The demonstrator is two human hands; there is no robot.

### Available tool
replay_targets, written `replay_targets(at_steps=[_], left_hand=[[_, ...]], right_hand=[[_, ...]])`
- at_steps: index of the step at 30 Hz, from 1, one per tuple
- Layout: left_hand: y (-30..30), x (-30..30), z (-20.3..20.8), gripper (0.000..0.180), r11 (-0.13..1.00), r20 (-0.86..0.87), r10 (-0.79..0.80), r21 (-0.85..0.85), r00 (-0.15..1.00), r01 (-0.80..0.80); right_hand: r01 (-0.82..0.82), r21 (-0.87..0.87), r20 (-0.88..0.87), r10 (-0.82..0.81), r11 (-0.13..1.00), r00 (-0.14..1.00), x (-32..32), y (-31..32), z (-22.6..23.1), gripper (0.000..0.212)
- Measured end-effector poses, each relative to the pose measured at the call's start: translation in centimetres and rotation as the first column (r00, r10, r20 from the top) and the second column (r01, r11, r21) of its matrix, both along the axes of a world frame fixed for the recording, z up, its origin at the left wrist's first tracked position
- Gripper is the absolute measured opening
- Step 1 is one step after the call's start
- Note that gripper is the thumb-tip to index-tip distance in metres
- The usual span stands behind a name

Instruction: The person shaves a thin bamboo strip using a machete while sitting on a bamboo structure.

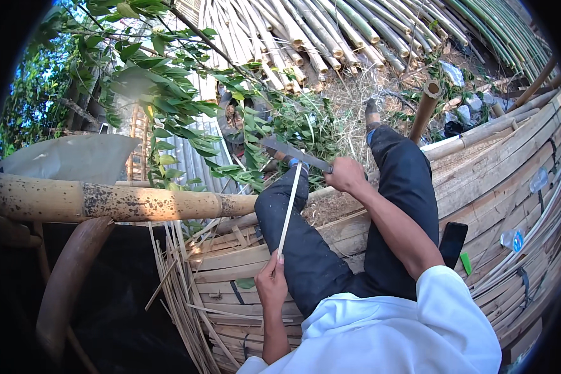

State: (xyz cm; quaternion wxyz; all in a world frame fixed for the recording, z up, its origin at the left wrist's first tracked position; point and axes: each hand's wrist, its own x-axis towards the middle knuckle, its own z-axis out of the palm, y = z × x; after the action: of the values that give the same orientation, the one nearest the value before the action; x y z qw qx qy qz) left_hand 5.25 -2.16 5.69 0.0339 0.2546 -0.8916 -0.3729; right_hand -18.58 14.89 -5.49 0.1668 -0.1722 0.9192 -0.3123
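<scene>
My right hand (346,175) is closed round the handle of a broad-bladed machete (298,154), held out over the gap between my knees. Its blade points to the far left and meets or crosses the upper end of a thin pale bamboo strip (288,212). Whether the edge bites into the strip, I cannot tell. Near my left thigh, my left hand (272,282) pinches the strip's lower end, thumb on top. The strip slants up and away from that hand toward the blade.
I sit on a bamboo slat platform (480,187). A phone (453,243), a green piece (466,263) and a plastic bottle (512,240) lie at right. A thick bamboo pole (149,202) crosses at left above loose strips (184,299). Leafy branches (168,100) hang ahead; stacked bamboo poles (330,37) lie beyond.
</scene>
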Motion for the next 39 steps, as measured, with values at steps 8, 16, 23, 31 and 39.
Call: replay_targets(at_steps=[8,16,23,31,39], left_hand=[[-0.5,0.8,-1.1,0.029,0.988,-0.053,0.082,0.137,0.995,-0.075],[0.2,-0.4,-1.9,0.031,0.943,-0.09,0.193,0.294,0.977,-0.159],[0.9,-2.7,-1.7,0.028,0.944,-0.04,0.145,0.306,0.989,-0.126],[1.5,-4.2,-1.8,0.024,0.911,-0.055,0.123,0.403,0.991,-0.091],[1.8,-4.0,-3.6,0.021,0.967,-0.028,0.038,0.252,0.999,-0.03]], right_hand=[[0.46,-0.13,0.235,-0.423,0.878,0.875,-1.4,1.0,0.9,0.031],[0.57,-0.392,0.455,-0.387,0.722,0.802,1.3,-0.2,-2.0,0.031],[0.287,-0.585,0.148,-0.248,0.759,0.957,2.4,-0.4,-0.1,0.026],[-0.384,-0.314,-0.275,0.304,0.869,0.912,4.8,-0.3,1.6,0.03],[-0.5,-0.158,-0.249,0.456,0.851,0.855,6.6,-1.6,3.4,0.033]])
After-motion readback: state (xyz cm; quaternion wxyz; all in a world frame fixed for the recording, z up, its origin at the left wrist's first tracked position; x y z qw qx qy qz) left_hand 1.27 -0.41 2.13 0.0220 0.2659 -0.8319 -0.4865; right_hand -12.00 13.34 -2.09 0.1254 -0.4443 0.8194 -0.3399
